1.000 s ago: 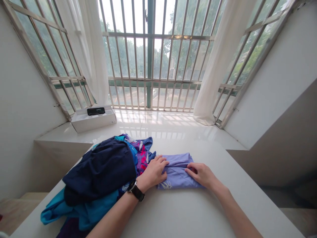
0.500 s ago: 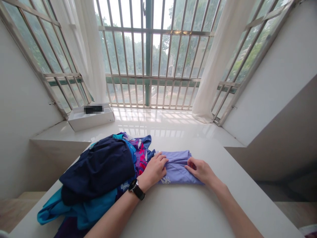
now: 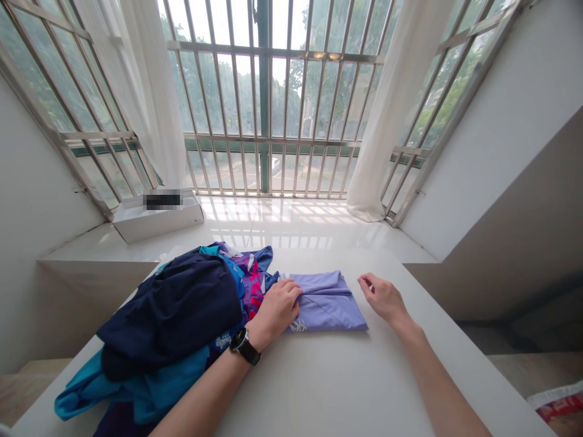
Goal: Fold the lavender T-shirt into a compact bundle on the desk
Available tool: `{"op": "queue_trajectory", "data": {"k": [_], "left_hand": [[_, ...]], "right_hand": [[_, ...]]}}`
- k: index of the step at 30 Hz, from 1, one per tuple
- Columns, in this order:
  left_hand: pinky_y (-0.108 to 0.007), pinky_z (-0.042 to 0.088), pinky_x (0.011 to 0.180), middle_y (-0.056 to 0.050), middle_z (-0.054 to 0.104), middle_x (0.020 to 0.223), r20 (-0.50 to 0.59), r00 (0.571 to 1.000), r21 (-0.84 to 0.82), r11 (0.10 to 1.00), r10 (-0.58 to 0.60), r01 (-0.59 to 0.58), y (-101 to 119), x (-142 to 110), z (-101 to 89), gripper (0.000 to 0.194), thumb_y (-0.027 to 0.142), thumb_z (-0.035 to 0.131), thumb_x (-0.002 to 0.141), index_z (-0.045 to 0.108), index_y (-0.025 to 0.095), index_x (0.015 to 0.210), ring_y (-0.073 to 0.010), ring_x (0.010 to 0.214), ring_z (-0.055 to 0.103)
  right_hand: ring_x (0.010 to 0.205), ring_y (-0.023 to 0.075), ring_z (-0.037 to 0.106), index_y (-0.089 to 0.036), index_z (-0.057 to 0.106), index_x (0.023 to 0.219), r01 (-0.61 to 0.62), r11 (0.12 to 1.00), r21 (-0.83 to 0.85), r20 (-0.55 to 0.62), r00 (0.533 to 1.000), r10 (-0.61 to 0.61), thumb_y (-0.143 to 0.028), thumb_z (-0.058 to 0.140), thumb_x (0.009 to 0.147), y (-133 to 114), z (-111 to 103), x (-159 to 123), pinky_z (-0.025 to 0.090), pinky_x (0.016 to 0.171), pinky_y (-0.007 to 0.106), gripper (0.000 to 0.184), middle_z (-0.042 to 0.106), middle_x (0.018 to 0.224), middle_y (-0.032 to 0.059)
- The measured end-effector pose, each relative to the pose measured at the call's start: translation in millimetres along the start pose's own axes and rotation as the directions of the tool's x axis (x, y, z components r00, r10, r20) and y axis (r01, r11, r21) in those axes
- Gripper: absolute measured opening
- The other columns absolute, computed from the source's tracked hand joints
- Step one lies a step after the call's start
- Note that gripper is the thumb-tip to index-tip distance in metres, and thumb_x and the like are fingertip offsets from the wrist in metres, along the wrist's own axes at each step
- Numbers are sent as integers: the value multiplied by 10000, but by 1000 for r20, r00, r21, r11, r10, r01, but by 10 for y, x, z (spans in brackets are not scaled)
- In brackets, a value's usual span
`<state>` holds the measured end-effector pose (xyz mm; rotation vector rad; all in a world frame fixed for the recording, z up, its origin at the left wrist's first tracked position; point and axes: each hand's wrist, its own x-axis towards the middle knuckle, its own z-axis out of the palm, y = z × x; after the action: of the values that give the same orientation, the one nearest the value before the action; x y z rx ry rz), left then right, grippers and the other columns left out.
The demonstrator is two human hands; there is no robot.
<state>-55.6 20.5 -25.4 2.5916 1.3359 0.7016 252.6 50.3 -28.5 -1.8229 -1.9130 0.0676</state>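
Your left hand [image 3: 277, 309] lies palm down at the left end of the folded lavender shirt [image 3: 325, 303], fingers together and lightly curled, with the fingertips pressing on the fabric. It rests on the shirt without pinching or gripping it. A black wristwatch [image 3: 245, 346] sits on that wrist, and the forearm comes in from the near edge, angling far and right.

Your right hand [image 3: 381, 298] is just right of the shirt and not touching it. It is half open, fingers loosely curled and pointing left, and it holds nothing. That forearm runs in from the near right.

The shirt lies flat on the white counter [image 3: 319, 388], a neat rectangle with a pale print at its near left corner. Just left of it, touching your left hand, is a heap of clothes: a navy garment [image 3: 168, 312] on top, a teal garment [image 3: 132, 382] beneath, and a pink-patterned garment [image 3: 252, 285] at the far side. Beyond, a white box [image 3: 157, 218] stands on the window sill [image 3: 282, 224].
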Motion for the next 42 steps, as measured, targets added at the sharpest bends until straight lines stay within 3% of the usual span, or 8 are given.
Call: {"op": "queue_trajectory", "data": {"k": [8,15,19,23,26,32,37,42], "left_hand": [[-403,405,1080,-54,686,1198,13,998,0,998,57,-57,11,-4,81,335,38,525,868,646,199,1136,-230,1224,551],[-396,391,1058,-51,675,1187,31,998,9,999,53,-53,33,-9,64,346,19,510,868,638,212,1126,-218,1191,561],[-399,385,1047,-53,668,1191,62,997,29,998,51,-53,54,-9,45,343,31,499,875,631,220,1130,-223,1179,561],[-440,356,1062,-68,636,1250,86,994,80,994,68,-75,84,-27,49,373,45,475,890,602,228,1188,-243,1183,551],[-483,322,1087,-85,572,1353,92,993,113,990,72,-82,105,-52,54,454,53,455,896,536,251,1296,-262,1237,513],[-534,301,1099,-106,476,1460,116,991,151,985,69,-86,98,-67,96,542,82,456,888,454,271,1396,-298,1315,435],[-552,285,1109,-127,438,1495,130,990,148,986,56,-75,70,-62,147,564,113,466,891,424,257,1435,-320,1361,381],[-552,267,1125,-118,454,1488,137,989,141,987,63,-83,67,-65,148,543,130,477,890,447,251,1418,-314,1367,374]], "right_hand": [[702,171,625,-264,683,976,180,969,170,122,972,-202,-448,501,913,-186,147,-82,462,691,298,267,708,908,18],[739,170,634,-266,721,911,212,961,178,170,955,-243,-423,496,918,-189,139,-92,473,726,307,275,695,939,23],[724,190,629,-251,722,871,99,974,204,130,983,-128,-522,487,919,-266,192,-68,463,701,310,362,707,861,36],[649,195,613,-228,709,957,-20,960,279,75,997,-1,-582,489,895,-344,323,-24,468,677,315,421,693,748,31],[621,190,599,-215,705,997,-22,943,333,67,998,0,-569,517,870,-367,366,-5,475,674,318,420,687,717,26],[646,195,609,-205,706,896,-37,893,448,102,995,-10,-550,547,833,-393,374,16,487,666,320,385,679,702,29],[513,171,572,-168,654,1018,-209,780,590,230,970,86,-591,564,789,-438,445,44,465,540,299,490,634,583,-1],[397,101,425,-173,646,950,-313,684,659,353,932,85,-608,602,732,-460,403,72,347,417,254,489,622,583,-12]]}}
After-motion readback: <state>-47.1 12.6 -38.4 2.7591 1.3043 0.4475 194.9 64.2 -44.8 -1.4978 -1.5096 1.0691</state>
